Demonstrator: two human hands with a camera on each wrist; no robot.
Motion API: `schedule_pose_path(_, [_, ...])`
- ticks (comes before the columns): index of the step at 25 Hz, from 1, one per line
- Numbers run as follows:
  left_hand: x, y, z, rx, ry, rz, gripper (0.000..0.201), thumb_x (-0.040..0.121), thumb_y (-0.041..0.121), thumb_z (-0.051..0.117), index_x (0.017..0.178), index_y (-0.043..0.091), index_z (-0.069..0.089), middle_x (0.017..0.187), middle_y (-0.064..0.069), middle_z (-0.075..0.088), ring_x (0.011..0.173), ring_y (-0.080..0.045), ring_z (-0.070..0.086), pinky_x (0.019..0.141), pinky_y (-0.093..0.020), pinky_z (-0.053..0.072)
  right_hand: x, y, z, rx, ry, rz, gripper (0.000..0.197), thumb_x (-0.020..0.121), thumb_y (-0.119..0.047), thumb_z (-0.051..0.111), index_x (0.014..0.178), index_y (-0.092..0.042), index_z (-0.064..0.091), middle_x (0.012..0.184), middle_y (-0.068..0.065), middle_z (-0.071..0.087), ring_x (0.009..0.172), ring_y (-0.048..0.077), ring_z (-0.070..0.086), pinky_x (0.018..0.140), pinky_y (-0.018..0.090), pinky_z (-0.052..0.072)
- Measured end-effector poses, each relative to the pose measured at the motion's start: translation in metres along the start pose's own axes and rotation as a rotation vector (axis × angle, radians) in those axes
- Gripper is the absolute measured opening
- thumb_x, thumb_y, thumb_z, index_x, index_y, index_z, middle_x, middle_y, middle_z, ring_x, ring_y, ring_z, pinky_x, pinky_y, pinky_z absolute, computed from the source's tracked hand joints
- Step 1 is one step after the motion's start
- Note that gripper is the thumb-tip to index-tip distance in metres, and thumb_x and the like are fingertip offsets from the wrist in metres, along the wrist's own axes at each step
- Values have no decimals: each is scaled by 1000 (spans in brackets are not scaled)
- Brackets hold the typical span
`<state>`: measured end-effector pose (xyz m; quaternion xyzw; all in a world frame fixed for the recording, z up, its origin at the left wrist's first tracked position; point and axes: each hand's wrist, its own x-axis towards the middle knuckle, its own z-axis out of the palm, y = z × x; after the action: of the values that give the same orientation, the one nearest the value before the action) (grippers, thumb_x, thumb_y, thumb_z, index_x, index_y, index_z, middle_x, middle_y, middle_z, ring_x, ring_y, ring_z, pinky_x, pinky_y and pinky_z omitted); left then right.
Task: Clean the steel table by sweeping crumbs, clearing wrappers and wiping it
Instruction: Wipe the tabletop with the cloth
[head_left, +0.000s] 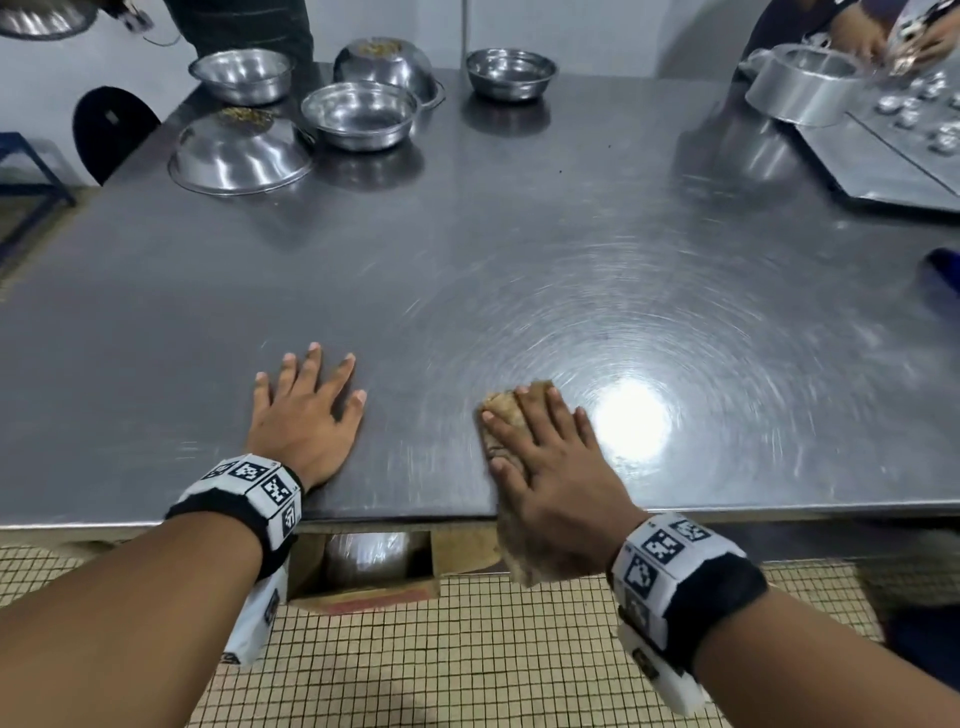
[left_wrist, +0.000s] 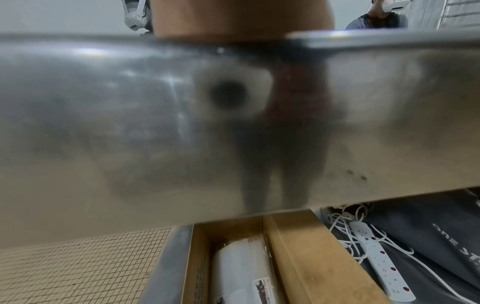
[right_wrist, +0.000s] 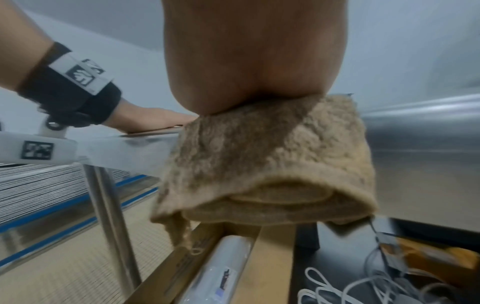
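Item: tan cloth (head_left: 511, 415) at steel table's (head_left: 519, 249) near edge, half overhanging, pressed flat under right hand's (head_left: 545, 457) straight fingers; left hand (head_left: 306, 415) spread flat beside; risk: cloth slipping off edge, missing far-edge bowls' (head_left: 358, 114) surroundings.

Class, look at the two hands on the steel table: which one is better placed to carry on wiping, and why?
Right. The right hand already presses the cloth flat at the table's near edge; the left hand lies bare on the steel, probably bracing.

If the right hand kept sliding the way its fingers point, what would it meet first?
Probably nothing soon: the right hand, flat on the cloth, points up and slightly left across bare steel table; the upright bowl lies roughly that way, though depth is unclear.
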<state>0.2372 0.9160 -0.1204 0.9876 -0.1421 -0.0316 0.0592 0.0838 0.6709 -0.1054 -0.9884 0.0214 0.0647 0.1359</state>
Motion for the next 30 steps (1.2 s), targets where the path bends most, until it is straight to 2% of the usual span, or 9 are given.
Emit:
schedule_pose_path(5, [0, 0, 0, 4, 10, 1, 57, 98, 54, 24, 153, 38, 18, 164, -2, 8, 150, -27, 4, 120, -50, -1, 29, 30, -15, 11, 3, 170, 55, 99, -51, 24, 151, -44, 7, 162, -1, -11, 147, 24, -19, 119, 48, -9])
schedule_pose_path(9, [2, 1, -1, 14, 3, 3, 57, 98, 53, 25, 153, 37, 19, 164, -4, 10, 150, -29, 6, 120, -51, 1, 58, 25, -20, 32, -20, 292, 57, 98, -51, 22, 152, -43, 4, 162, 3, -13, 146, 31, -19, 118, 51, -11])
schedule_pose_path(12, [1, 5, -5, 13, 12, 25, 55, 100, 49, 28, 152, 33, 25, 162, -6, 16, 149, -31, 11, 120, -52, 5, 67, 16, -17, 19, 5, 325, 58, 98, -49, 22, 152, -40, 4, 161, 6, -13, 146, 34, -19, 117, 52, -10])
schedule_pose_path(15, [-6, 18, -9, -26, 32, 40, 51, 101, 44, 31, 151, 31, 32, 161, -6, 21, 149, -30, 14, 120, -51, 6, 63, 14, -13, 2, 29, 284, 58, 98, -49, 22, 153, -38, 5, 162, 7, -12, 146, 35, -18, 118, 53, -9])
schedule_pose_path(19, [-14, 85, -12, -158, 68, 104, 50, 101, 44, 33, 150, 33, 34, 162, -3, 17, 150, -27, 12, 121, -46, 2, 42, 15, -11, 3, 33, 152, 59, 98, -50, 19, 153, -37, 4, 162, 3, -12, 146, 31, -20, 118, 51, -9])
schedule_pose_path(23, [-22, 165, -8, -221, 27, 181, 51, 101, 47, 30, 151, 37, 28, 164, -1, 11, 151, -24, 5, 122, -44, -1, 6, 27, -9, 3, 27, 44, 59, 99, -52, 15, 152, -37, -3, 158, -4, -20, 145, 24, -25, 119, 48, -6])
schedule_pose_path(25, [-24, 192, -3, -200, -14, 206, 52, 102, 48, 25, 152, 38, 24, 164, 0, 6, 151, -23, 1, 121, -44, -5, -14, 50, -10, 4, 29, 49, 58, 98, -53, 14, 151, -39, -6, 155, -8, -25, 144, 20, -27, 120, 46, -8])
schedule_pose_path(30, [-18, 228, 12, -81, -86, 214, 57, 99, 55, 19, 154, 38, 15, 164, 0, -2, 151, -27, -4, 120, -50, -4, -55, 144, -28, -11, 69, 177, 59, 94, -56, 16, 150, -47, -1, 160, -12, -16, 145, 14, -24, 120, 44, -6])
